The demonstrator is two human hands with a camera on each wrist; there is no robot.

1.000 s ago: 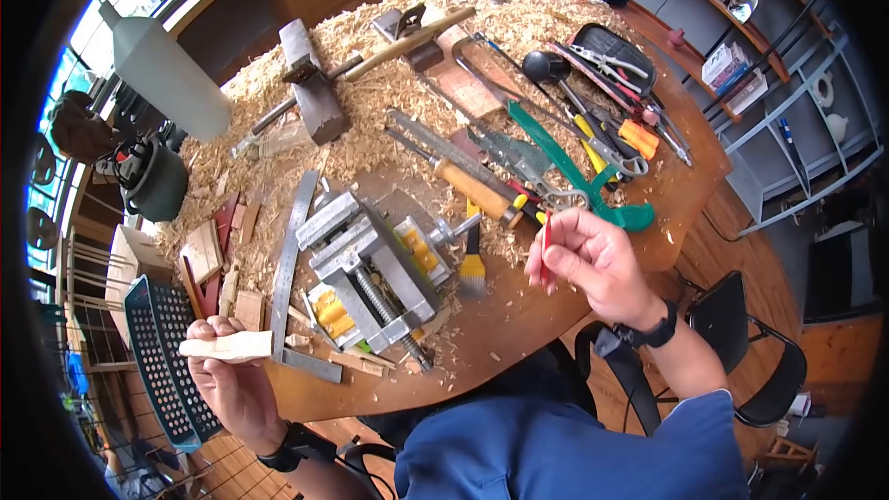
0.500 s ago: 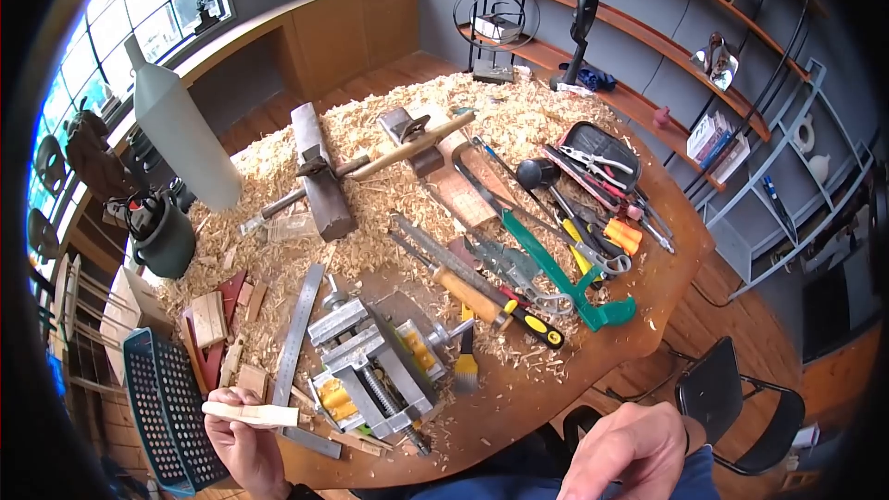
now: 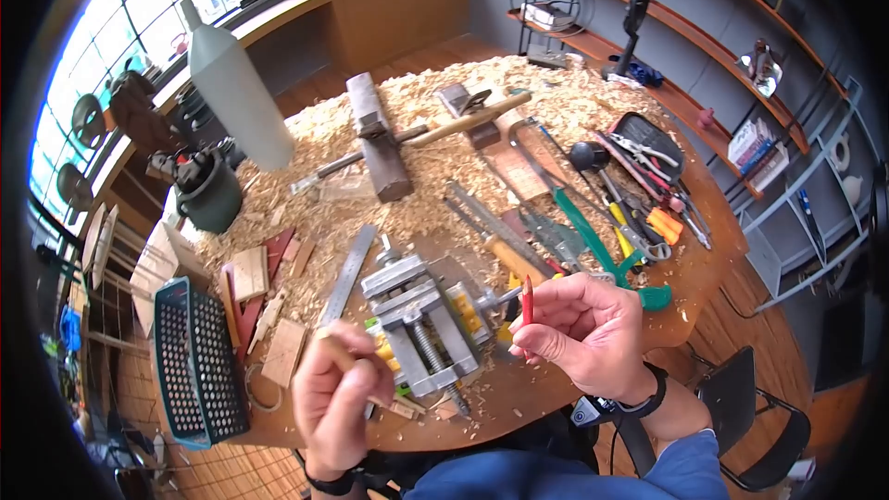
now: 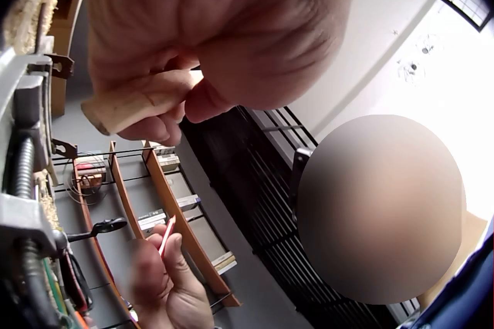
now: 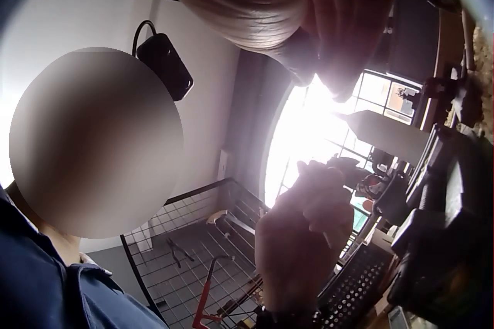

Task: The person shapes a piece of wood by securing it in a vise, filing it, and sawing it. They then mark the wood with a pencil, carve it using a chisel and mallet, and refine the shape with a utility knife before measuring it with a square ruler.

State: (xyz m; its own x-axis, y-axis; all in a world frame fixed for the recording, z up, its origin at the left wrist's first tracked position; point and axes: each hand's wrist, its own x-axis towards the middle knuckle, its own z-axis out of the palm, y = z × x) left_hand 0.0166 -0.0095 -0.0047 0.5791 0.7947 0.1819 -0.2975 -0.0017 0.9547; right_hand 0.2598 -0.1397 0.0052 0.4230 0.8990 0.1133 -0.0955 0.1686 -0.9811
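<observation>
In the head view my left hand [image 3: 338, 412] is in front of the vise's left side, pinching a small pale piece of carved wood [image 4: 135, 105]. Its blunt end sticks out past the fingers in the left wrist view; the rest is hidden by the hand. My right hand [image 3: 597, 333] grips a red pencil [image 3: 528, 303] between thumb and fingers, its point upward. The two hands are apart, with a grey metal drill-press vise [image 3: 417, 315] on the table between and behind them.
A steel ruler [image 3: 349, 273] and wood offcuts [image 3: 284, 352] lie left of the vise, near a teal perforated basket [image 3: 199, 380]. Behind are wooden hand planes [image 3: 378, 139] among shavings. A green-handled saw [image 3: 583, 231], files and pliers [image 3: 648, 150] lie at the right.
My left hand has moved right toward the vise and turned, so the wood now points toward the camera. The right hand dipped low, then came back up with the pencil. The head view shifted.
</observation>
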